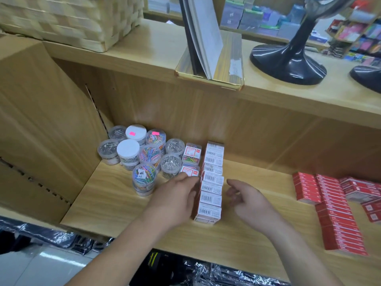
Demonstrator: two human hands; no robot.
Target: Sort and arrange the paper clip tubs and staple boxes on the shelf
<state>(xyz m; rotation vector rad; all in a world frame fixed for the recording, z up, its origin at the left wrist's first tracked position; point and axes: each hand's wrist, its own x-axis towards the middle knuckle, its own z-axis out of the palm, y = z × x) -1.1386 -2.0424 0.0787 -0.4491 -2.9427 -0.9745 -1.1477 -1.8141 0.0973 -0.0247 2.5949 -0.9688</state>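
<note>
Several round clear paper clip tubs (pixel 146 162) stand clustered at the back left of the wooden shelf (pixel 115 201). Two small square clip boxes (pixel 192 154) sit to their right. A row of white-topped staple boxes (pixel 210 182) runs from the back toward the front edge. My left hand (pixel 177 199) lies flat against the left side of that row, fingers straight. My right hand (pixel 245 198) hovers just right of the row, fingers loosely curled, holding nothing. Red staple boxes (pixel 334 211) lie stacked at the right.
A cardboard box (pixel 41 124) walls off the shelf's left end. On the upper shelf sit a woven basket (pixel 72 19), a gold-based stand with a booklet (pixel 208 58) and black pedestal bases (pixel 288 62). Plastic-wrapped dark goods (pixel 206 271) lie below.
</note>
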